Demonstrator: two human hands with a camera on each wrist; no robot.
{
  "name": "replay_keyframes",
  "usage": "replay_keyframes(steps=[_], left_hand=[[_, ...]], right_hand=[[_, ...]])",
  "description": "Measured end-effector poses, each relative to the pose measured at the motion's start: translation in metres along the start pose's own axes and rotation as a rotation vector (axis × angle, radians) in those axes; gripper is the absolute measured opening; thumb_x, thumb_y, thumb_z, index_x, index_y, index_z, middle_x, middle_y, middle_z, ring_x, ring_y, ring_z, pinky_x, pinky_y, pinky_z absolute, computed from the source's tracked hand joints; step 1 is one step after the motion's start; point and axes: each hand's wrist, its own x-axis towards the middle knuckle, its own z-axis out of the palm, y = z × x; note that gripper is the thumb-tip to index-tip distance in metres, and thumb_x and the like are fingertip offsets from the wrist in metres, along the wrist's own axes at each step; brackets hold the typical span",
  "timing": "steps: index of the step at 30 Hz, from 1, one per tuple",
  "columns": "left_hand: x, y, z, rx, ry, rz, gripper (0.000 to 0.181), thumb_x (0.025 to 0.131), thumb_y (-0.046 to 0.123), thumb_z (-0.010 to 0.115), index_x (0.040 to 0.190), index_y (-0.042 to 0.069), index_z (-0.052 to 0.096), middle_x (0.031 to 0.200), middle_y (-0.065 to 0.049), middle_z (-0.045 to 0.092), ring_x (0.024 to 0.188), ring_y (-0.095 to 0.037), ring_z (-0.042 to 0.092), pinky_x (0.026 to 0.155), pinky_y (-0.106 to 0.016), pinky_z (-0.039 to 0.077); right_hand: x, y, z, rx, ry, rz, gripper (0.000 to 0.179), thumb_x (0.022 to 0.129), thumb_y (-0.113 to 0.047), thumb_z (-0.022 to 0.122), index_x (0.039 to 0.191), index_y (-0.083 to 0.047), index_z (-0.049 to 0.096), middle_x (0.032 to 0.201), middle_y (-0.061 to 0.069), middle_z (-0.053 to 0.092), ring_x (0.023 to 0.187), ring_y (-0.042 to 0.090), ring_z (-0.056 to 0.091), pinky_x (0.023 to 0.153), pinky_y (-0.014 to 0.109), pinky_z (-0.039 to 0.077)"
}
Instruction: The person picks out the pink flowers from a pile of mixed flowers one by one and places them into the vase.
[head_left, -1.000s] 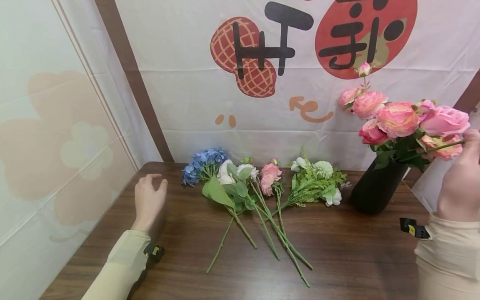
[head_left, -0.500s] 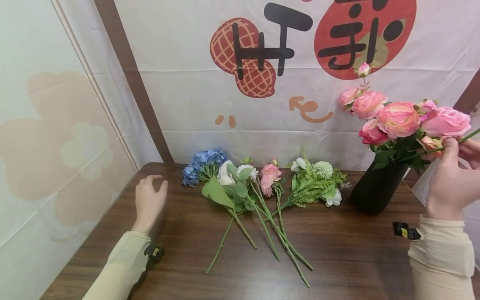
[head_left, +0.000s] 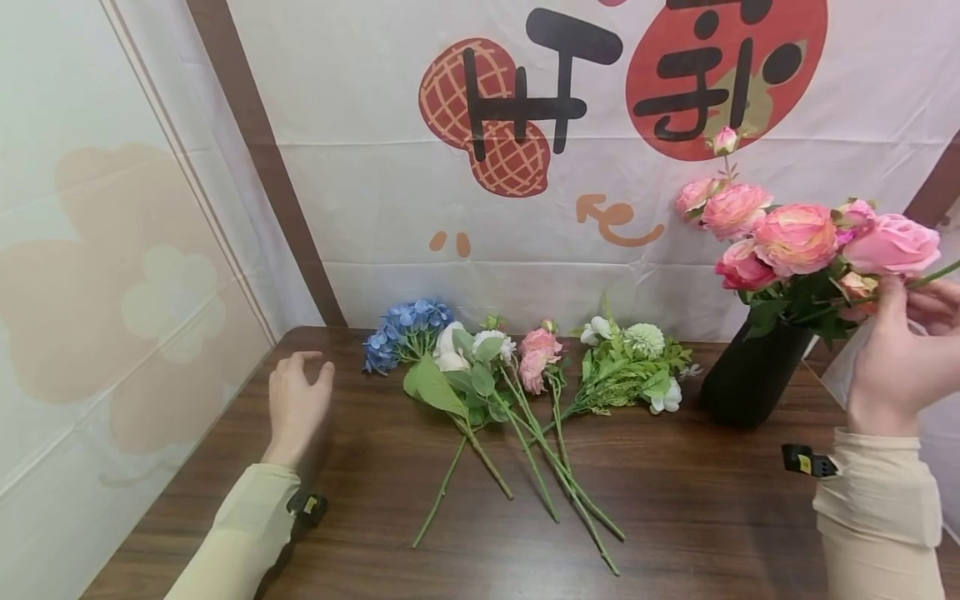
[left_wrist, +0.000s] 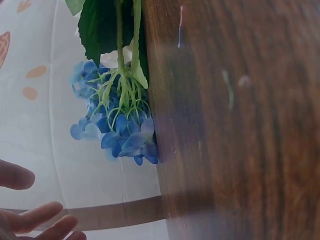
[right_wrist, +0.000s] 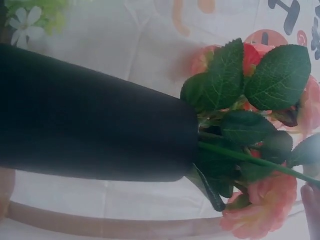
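At the right, my right hand (head_left: 903, 358) pinches a green flower stem (head_left: 933, 275) between thumb and fingers, just below a large pink rose (head_left: 892, 244). This stem leans out of the black vase (head_left: 757, 375) and runs past the right edge, its flower head out of view. Pink artificial flowers (head_left: 797, 239) fill the vase; in the right wrist view, green leaves (right_wrist: 277, 77) crowd its mouth, and a fingertip (right_wrist: 311, 207) shows by the stem. My left hand (head_left: 298, 404) rests on the table, fingers loosely bent, holding nothing. Nearest to it lies a blue hydrangea (head_left: 408, 329).
Across the brown wooden table (head_left: 675, 508) lie white flowers (head_left: 452, 348), a pink flower (head_left: 540, 358) and a green-and-white bunch (head_left: 630, 362), several stems pointing toward me. A printed white cloth (head_left: 375, 183) hangs behind the table.
My right hand has moved left along the stem, closer to the vase, so the stem now shows beyond the fingers. The left hand stays in place.
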Motion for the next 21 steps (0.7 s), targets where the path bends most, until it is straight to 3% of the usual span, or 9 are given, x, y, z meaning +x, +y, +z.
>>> replay_keyframes(steps=[6,14,21], left_hand=[[-0.001,-0.002,0.000,0.001,0.000,0.000,0.037,0.093,0.021,0.054,0.120,-0.004,0.058,0.124,-0.029,0.052,0.118,-0.045,0.042,0.098,-0.053,0.032],[-0.002,-0.002,-0.002,-0.004,-0.004,-0.006,0.037,0.093,0.020,0.053,0.120,-0.005,0.057,0.124,-0.030,0.052,0.120,-0.046,0.041,0.101,-0.053,0.031],[-0.003,-0.002,-0.006,0.004,-0.009,-0.012,0.038,0.093,0.020,0.053,0.121,-0.005,0.057,0.124,-0.030,0.052,0.119,-0.046,0.041,0.100,-0.054,0.031]], right_hand=[[-0.012,0.008,-0.001,-0.062,-0.025,-0.022,0.019,0.080,-0.024,0.075,0.095,-0.015,0.068,0.076,-0.023,0.057,0.069,-0.011,0.057,0.070,0.007,0.048],[-0.012,0.008,0.002,-0.023,-0.011,-0.005,0.020,0.077,-0.025,0.078,0.093,-0.015,0.069,0.076,-0.021,0.060,0.069,-0.008,0.059,0.070,0.008,0.048],[-0.005,0.009,-0.001,-0.118,-0.037,0.008,0.021,0.088,-0.036,0.064,0.104,-0.023,0.069,0.085,-0.025,0.057,0.079,-0.010,0.055,0.074,0.009,0.046]])
